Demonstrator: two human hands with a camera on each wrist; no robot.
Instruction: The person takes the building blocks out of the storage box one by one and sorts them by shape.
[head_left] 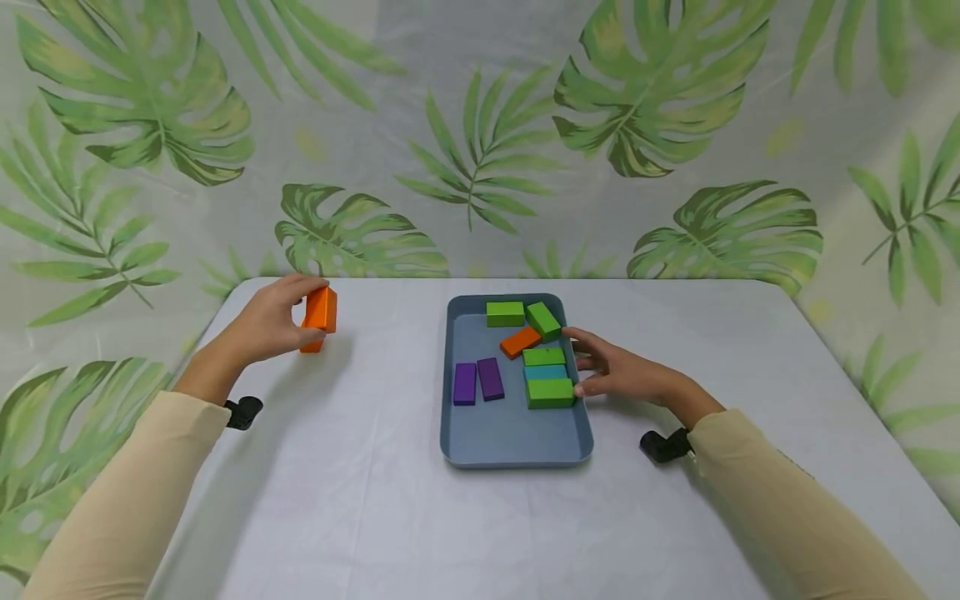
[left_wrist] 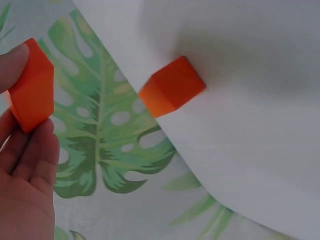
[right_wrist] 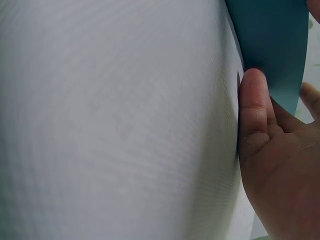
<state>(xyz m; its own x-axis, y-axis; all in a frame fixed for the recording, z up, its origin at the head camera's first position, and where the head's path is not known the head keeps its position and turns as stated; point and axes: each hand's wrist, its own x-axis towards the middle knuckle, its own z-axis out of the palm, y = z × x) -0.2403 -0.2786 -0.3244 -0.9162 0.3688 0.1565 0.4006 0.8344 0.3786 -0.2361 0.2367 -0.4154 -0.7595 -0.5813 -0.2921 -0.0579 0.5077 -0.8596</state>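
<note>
From my feed, the thing that matters most is the orange block (head_left: 321, 308) pinched in the left hand (head_left: 273, 321), raised on the left side of the table, thumb on one face and fingertips on the other, the grip closed just to the block's width. Beneath it a second orange block (left_wrist: 172, 87) rests on the white table (head_left: 360, 500); the left wrist view shows a gap between the two, while from the head they overlap. My worry there is a dip of that hand knocking the lower block, or the smooth-looking block twisting out, since only thumb and fingertips seem to hold it. Well to the right sits the grey-blue tray (head_left: 487, 437), and at its right wall I see the right hand (head_left: 626, 371), fingers loosely spread against the side, holding no block; how firmly it presses, I can't tell. A hard push there could slide the tray, I judge, and jostle the green block (head_left: 551, 393) lying close inside that wall, along with the teal block (head_left: 545, 372) beside it. Farther across the tray, two purple blocks (head_left: 464, 383) lie near each other. Behind everything hangs a leaf-print backdrop (head_left: 480, 167).
</note>
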